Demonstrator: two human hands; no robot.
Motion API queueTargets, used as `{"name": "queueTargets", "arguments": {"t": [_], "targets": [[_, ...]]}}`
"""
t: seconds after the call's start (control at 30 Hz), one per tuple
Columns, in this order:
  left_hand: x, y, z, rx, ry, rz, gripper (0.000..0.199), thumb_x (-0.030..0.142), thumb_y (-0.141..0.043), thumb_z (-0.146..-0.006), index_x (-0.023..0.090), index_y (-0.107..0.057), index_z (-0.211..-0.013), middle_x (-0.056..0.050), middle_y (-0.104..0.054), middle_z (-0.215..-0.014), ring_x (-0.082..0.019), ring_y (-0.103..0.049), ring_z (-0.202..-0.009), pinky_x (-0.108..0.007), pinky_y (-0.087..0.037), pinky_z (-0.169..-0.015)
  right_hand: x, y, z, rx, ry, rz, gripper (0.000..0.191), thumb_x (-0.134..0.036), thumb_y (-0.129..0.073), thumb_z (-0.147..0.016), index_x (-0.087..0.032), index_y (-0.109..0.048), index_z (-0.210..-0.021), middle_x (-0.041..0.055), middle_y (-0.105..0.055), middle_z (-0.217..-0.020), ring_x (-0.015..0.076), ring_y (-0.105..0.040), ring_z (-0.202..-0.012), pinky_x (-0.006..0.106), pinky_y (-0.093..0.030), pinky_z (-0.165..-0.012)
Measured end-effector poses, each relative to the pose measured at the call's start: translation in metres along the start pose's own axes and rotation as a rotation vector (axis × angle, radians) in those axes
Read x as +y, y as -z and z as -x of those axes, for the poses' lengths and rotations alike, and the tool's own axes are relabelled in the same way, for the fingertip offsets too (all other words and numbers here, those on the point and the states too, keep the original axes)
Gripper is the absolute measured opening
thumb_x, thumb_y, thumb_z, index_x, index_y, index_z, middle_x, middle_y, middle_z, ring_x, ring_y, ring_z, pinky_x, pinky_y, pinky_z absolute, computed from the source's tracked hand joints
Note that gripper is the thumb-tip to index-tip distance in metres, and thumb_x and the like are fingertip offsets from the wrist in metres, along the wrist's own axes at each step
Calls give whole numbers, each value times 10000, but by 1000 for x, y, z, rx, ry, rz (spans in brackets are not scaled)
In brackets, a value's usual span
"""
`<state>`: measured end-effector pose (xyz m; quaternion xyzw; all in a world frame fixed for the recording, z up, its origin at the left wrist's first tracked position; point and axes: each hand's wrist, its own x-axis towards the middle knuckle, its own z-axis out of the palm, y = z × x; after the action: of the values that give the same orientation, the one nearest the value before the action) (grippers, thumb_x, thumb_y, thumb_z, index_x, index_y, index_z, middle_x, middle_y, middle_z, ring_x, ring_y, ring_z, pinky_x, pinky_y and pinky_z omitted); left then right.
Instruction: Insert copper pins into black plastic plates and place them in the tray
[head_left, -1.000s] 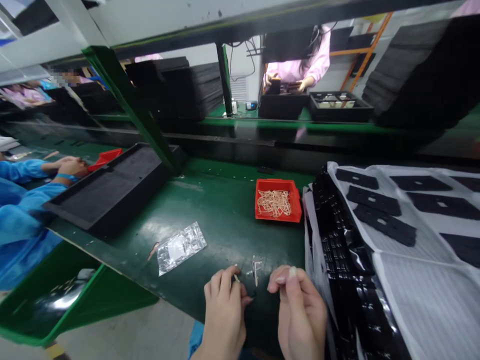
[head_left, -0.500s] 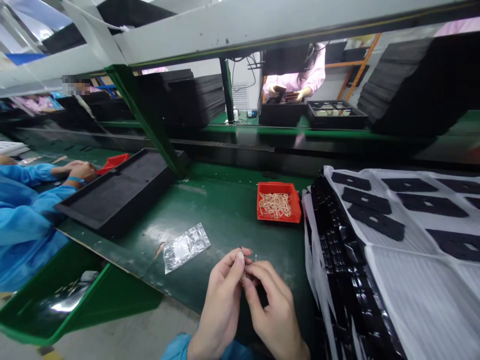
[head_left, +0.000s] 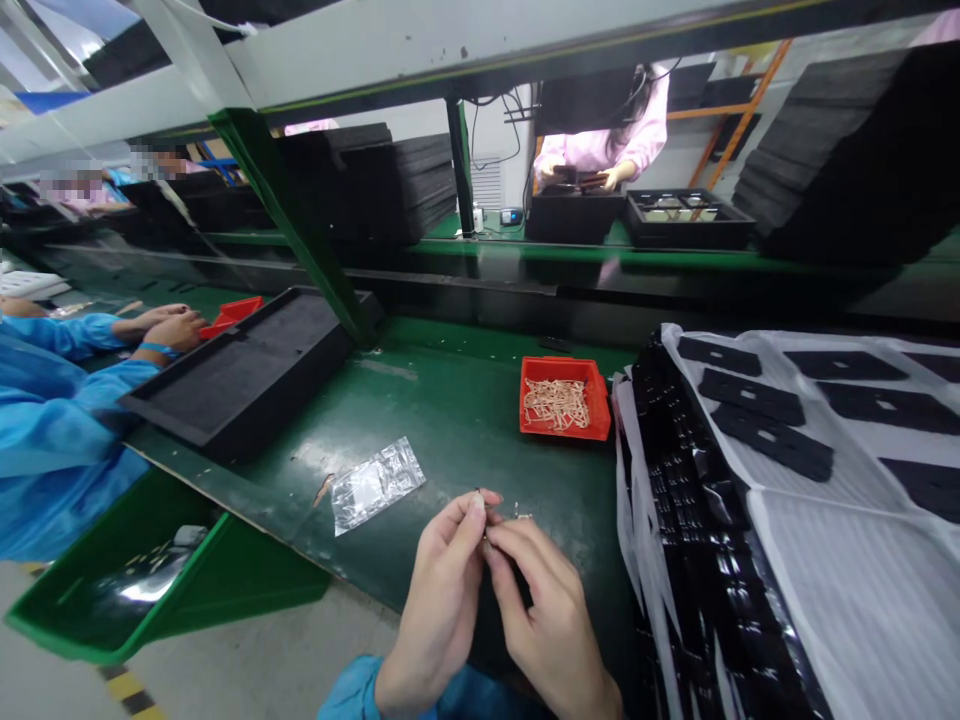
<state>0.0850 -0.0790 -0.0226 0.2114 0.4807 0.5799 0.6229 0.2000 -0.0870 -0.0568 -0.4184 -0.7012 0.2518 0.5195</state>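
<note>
My left hand (head_left: 442,590) and my right hand (head_left: 544,600) meet over the front of the green bench (head_left: 442,390). Both are closed in a pinch, fingertips nearly touching. Between them is something small and dark, mostly covered by the fingers, whose kind I cannot make out. To the left of my hands a clear plastic bag (head_left: 377,485) lies flat on the bench. Beyond them stands a red bin (head_left: 602,400) holding a heap of thin beige pieces (head_left: 556,403). A few tiny light bits (head_left: 523,512) lie just past my right hand.
At the right rises a stack of black trays (head_left: 705,540) topped by a white sheet with dark flat pieces (head_left: 772,440). A black foam tray (head_left: 247,370) and a green post (head_left: 292,220) stand left. Below is a green tub (head_left: 247,580). A co-worker's blue sleeve (head_left: 67,400) is far left.
The view has shifted slightly, so the bench and bins sit a little higher and farther right. My hands keep the same pinch, with only small finger movement.
</note>
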Motion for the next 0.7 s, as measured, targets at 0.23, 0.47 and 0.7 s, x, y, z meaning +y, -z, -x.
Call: {"name": "queueTargets", "arguments": {"t": [0.23,0.47,0.7], "targets": [[-10,5,-5,41,-267,-198,254,436,-855,-886,224,-724,-936,-40,-673,-1129,-169,-630,-1018,-242,-517,-911,-6,2,-1,18,-29,-43,210,-95,-552,-1013,-221,-718,-1041,57,-759,-958,176,-744,-887,282,-604,-815],[-3,18,1,-47,-553,-503,167,316,-795,-924,210,-831,-800,-96,-702,-1110,-248,-657,-1092,-282,-524,-933,-10,2,-5,52,-8,-57,224,-71,-554,-999,-215,-720,-1042,50,-742,-916,158,-731,-840,261,-605,-775],[25,43,-24,231,-753,-227,261,436,-739,-994,234,-710,-830,36,-596,-728,-123,-556,-701,-201,-522,-732,-11,11,-14,86,142,104,294,-31,-620,-937,-219,-742,-1128,74,-766,-925,190,-737,-809,302,-607,-749]]}}
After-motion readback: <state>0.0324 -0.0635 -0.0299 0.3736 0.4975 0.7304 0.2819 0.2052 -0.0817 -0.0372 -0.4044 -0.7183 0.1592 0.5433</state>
